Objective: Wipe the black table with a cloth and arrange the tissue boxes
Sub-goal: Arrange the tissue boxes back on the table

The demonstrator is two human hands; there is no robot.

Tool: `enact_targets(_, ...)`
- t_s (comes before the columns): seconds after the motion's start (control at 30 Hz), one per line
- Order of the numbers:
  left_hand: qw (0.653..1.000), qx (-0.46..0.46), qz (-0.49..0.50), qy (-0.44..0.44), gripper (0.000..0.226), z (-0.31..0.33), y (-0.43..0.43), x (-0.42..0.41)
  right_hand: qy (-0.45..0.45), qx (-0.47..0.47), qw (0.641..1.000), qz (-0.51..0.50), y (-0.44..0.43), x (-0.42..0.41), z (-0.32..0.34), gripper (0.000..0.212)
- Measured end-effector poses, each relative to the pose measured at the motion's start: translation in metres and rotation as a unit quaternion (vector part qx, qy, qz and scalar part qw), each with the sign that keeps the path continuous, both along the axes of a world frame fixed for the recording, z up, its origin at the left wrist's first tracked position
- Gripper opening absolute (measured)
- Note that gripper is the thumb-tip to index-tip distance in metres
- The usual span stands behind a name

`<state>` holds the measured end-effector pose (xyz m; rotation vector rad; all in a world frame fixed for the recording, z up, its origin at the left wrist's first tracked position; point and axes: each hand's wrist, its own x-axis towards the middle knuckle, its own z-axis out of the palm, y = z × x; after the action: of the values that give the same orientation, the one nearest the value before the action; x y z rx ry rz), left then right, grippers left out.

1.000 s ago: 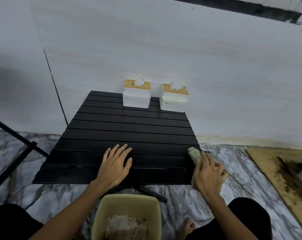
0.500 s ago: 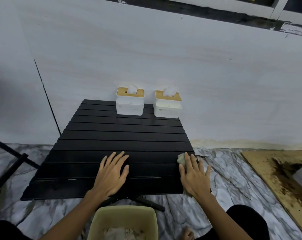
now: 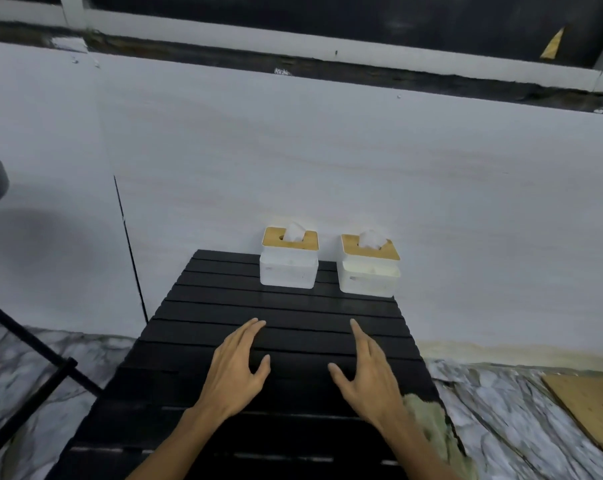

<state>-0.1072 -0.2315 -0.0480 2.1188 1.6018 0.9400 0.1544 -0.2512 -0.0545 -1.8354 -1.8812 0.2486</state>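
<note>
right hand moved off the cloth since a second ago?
Yes. The right hand has gone forward and inward toward the tissue boxes, open over the black table; the cloth lies behind it at the table's right edge.

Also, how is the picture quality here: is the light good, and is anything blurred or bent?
Head view: dim, cool light; the black table loses slat detail in front. Both hands and the cloth look soft; the window ledge bows from the wide lens.

Both forearms are bare, no sleeves showing, and the left hand and right hand wear no gloves, rings, watches or bands, their slender fingers ending in short, plain nails.
</note>
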Motion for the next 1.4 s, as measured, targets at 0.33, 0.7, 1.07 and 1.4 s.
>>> enact_targets(0.33,1.000,-0.013,-0.010,0.009,0.092,0.032,0.161,0.003,0.070,-0.019,0.997,0.026,0.185,-0.033,0.036,0.126)
enact_targets(0.7,0.996,-0.086,-0.012,-0.026,0.109,0.016,0.269,0.019,0.077,-0.074,0.993,0.052,0.272,-0.044,0.025,0.133)
enact_targets(1.07,0.996,-0.030,-0.012,-0.086,0.104,0.006,0.265,0.020,0.112,-0.017,0.992,0.052,0.262,-0.055,0.023,0.116)
enact_targets(1.4,0.990,0.101,-0.010,-0.101,0.102,0.025,0.237,-0.018,0.148,0.095,0.981,0.081,0.236,-0.097,0.039,0.113)
